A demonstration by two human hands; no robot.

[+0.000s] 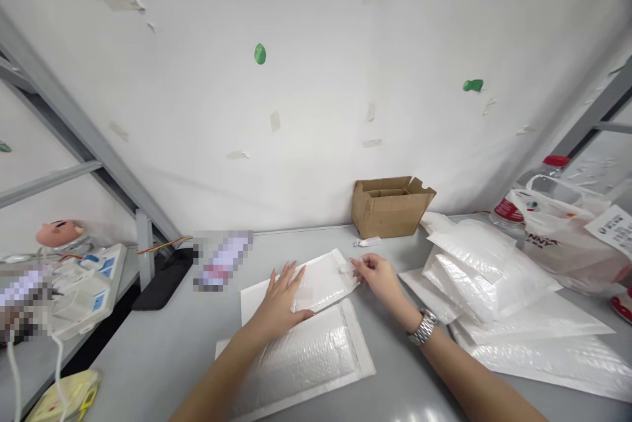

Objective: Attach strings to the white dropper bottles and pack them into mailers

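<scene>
My left hand (285, 300) lies with its fingers spread across a white bubble mailer (323, 280), pressing it to the grey table. At that mailer's right end, my right hand (372, 272) pinches its flap edge between thumb and fingertips; whether a thin strip is between them is too small to make out. A silver watch (422, 328) is on the right wrist. Closer to me lies a second bubble mailer (316, 359), partly under my left forearm.
A pile of bubble mailers (488, 284) covers the right side. Behind stand an open cardboard box (395, 214) and a small clear packet (368, 242). A plastic bag (557, 237) and bottle (508, 208) are far right; a phone (224, 261) and black object (165, 280) lie left.
</scene>
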